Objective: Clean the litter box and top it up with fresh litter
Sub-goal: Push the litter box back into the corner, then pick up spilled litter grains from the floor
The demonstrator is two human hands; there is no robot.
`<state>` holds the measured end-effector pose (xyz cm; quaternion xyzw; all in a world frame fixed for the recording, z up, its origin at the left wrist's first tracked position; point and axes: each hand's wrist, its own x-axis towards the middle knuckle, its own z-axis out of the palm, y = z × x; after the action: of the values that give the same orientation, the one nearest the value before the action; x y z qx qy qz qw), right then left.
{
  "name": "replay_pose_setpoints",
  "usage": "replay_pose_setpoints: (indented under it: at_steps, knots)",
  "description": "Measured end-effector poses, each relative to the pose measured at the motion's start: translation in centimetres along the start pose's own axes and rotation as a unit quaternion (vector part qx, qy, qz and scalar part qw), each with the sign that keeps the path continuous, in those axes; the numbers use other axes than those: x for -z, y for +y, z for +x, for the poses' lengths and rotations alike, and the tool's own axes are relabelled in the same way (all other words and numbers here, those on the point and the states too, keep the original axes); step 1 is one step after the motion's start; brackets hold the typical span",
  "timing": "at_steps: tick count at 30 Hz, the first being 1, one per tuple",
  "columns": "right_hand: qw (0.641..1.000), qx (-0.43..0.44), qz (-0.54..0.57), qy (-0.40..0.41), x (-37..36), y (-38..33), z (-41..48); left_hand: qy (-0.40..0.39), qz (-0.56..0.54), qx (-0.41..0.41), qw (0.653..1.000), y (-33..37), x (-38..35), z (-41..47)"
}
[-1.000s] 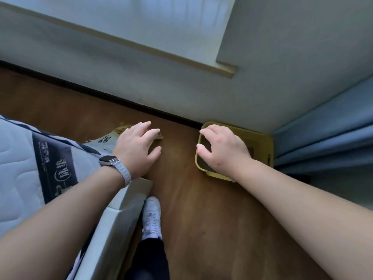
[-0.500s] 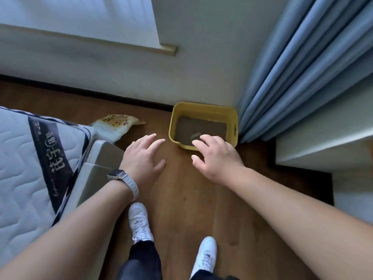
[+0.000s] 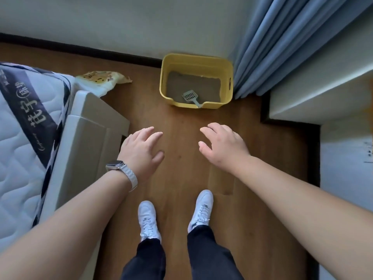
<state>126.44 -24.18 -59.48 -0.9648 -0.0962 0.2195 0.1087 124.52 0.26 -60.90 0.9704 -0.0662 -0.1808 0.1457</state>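
Observation:
A yellow litter box [image 3: 227, 69] stands on the wood floor against the wall, beside the curtain. Grey-brown litter [image 3: 191, 83] fills its bottom, and a pale slotted scoop [image 3: 190, 97] lies in it with its handle resting on the near rim. A yellow and white litter bag [image 3: 101, 80] lies on the floor left of the box, by the bed corner. My left hand [image 3: 141, 152], with a watch on its wrist, and my right hand [image 3: 222, 146] hover over the floor short of the box, fingers relaxed, holding nothing.
A bed with a quilted mattress [image 3: 18, 138] and a pale frame [image 3: 84, 138] fills the left side. Blue curtains [image 3: 292, 43] hang at the right, next to a white ledge [image 3: 323, 93]. My white shoes [image 3: 147, 219] stand on the floor below my hands.
The view has swung right and down, bringing the whole litter box and scoop into sight. Both hands now sit lower in view, farther from the box, and both feet are visible.

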Motion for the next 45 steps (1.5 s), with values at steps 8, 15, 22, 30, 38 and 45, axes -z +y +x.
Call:
replay_pose_setpoints:
  at_steps: [8, 15, 22, 30, 38, 45]
  knots:
    - [0.998, -0.052, 0.014, -0.012, -6.6, -3.9, -2.1, -0.022, -0.023, -0.01, 0.999, -5.7, -3.7, -1.6]
    - [0.995, -0.092, 0.026, -0.022, -12.7, -4.6, -1.0, -0.017, -0.019, -0.033, 0.999, -10.2, -8.2, -0.8]
    - [0.997, -0.069, 0.024, -0.016, -18.6, -1.2, 2.8, -0.015, -0.028, -0.016, 0.999, -11.2, -15.3, 3.1]
    - [1.0, -0.026, -0.008, -0.007, -29.7, 7.4, 12.2, 0.028, -0.019, -0.093, 0.995, -11.5, -29.6, 12.5]
    - [0.996, 0.023, -0.077, -0.025, -42.6, 15.0, 21.4, -0.005, 0.101, -0.138, 0.985, -15.2, -42.4, 21.5]
    - [0.995, 0.035, -0.088, -0.014, -47.1, 18.2, 27.3, -0.013, 0.105, -0.109, 0.988, -15.9, -47.6, 27.5]
